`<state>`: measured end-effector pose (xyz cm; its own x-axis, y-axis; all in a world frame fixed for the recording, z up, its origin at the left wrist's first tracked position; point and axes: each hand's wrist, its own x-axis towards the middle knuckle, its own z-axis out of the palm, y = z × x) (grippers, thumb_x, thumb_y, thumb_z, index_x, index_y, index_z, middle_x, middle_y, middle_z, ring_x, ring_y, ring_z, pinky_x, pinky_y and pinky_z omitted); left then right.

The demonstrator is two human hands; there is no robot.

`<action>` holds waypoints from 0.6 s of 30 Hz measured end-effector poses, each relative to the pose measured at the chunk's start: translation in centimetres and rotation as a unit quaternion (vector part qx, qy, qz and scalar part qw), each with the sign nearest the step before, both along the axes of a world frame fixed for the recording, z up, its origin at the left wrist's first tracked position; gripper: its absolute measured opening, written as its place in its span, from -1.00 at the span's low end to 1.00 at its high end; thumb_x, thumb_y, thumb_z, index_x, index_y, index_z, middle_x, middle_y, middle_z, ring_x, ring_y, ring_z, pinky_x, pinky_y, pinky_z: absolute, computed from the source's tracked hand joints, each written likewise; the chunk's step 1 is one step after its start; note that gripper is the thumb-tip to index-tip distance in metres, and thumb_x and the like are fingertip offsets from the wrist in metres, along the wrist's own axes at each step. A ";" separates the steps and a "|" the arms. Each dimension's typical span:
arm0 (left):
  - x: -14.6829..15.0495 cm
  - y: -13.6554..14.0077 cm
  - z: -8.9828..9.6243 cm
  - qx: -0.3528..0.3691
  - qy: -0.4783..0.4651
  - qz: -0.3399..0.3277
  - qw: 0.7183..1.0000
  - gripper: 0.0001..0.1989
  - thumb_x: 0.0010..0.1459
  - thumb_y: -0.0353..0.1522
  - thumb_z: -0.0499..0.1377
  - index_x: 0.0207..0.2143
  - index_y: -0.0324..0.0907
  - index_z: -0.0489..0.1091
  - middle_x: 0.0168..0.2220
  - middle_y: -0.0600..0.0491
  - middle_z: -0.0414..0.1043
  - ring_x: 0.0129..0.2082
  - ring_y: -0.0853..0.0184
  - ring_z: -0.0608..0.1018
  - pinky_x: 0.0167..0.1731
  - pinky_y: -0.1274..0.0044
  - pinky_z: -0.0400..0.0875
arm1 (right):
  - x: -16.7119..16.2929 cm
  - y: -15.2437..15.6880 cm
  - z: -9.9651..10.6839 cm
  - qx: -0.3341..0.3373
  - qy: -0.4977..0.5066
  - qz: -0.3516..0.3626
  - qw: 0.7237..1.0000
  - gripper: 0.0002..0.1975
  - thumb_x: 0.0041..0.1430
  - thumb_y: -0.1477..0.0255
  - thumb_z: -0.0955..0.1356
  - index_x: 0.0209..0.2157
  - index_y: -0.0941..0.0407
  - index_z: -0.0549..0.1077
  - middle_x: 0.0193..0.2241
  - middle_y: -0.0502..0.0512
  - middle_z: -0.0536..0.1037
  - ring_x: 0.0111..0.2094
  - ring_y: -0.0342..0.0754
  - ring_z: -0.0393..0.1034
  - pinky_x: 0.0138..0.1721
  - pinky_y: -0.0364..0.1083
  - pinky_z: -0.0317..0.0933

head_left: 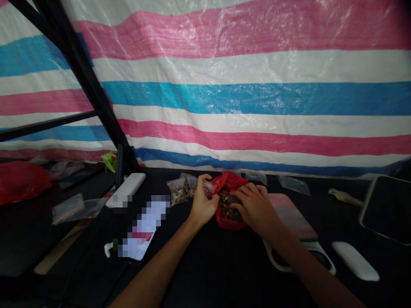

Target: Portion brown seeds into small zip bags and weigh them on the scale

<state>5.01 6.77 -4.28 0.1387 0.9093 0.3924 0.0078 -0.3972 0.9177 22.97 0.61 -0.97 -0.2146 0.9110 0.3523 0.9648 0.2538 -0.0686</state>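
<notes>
A woven plastic sheet [257,97] is striped in pink, white and blue; the tabletop [205,273] is coloured black. Brown and golden fragments [227,209] are ringed by a red plastic bag [228,224]. A flat panel [290,216] is washed in pink and grey; a dark tablet [390,209] is edged in off-white.

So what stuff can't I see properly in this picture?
What the right hand touches inside the red bag: head view, covered by its fingers.
What the brown bits are: head view, too small and blurred.
Words on the phone: head view, hidden by blurry squares.
The whole tablet: head view, cut off by the right edge.
</notes>
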 end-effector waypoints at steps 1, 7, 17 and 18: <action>0.1 -0.1 0.1 -0.007 -0.007 -0.005 1.000 -0.44 -0.08 -0.60 0.15 0.01 -0.11 0.23 -0.28 0.17 0.30 -0.40 0.42 0.37 -0.32 0.56 0.28 | 0.0 -0.1 -0.1 0.005 -0.001 -0.005 1.000 -0.77 0.30 0.37 0.44 -0.03 0.07 0.59 -0.10 0.14 0.65 0.02 0.17 0.36 0.04 0.13 0.03; 0.3 0.0 0.3 -0.023 -0.052 -0.015 0.998 -0.50 0.00 -0.52 0.22 0.01 -0.11 0.23 -0.27 0.16 0.33 -0.38 0.41 0.40 -0.27 0.55 0.32 | -0.3 -0.3 -0.2 0.023 -0.011 -0.018 1.000 -0.79 0.35 0.37 0.40 -0.05 0.11 0.59 -0.14 0.17 0.68 -0.01 0.18 0.37 0.02 0.13 0.02; 0.0 0.2 -0.3 -0.041 0.047 -0.041 0.997 -0.38 -0.03 -0.54 0.23 0.13 -0.13 0.25 -0.28 0.16 0.40 -0.38 0.38 0.45 -0.19 0.49 0.35 | -0.4 -0.5 -0.5 0.042 -0.034 -0.011 0.998 -0.80 0.34 0.37 0.41 -0.04 0.09 0.58 -0.13 0.16 0.65 -0.01 0.17 0.33 0.00 0.12 0.01; 0.0 0.3 -0.3 -0.034 0.054 -0.033 0.997 -0.39 -0.05 -0.55 0.23 0.11 -0.12 0.28 -0.28 0.17 0.40 -0.39 0.39 0.44 -0.21 0.50 0.34 | -0.3 -0.5 -0.5 0.044 -0.039 -0.013 0.998 -0.79 0.34 0.36 0.41 -0.03 0.09 0.58 -0.12 0.17 0.64 -0.01 0.18 0.33 0.00 0.12 0.01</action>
<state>5.04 7.05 -4.56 0.2361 0.9210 0.3100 0.0834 -0.3371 0.9378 22.62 0.12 -1.48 -0.2221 0.8826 0.4143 0.9725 0.2312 0.0286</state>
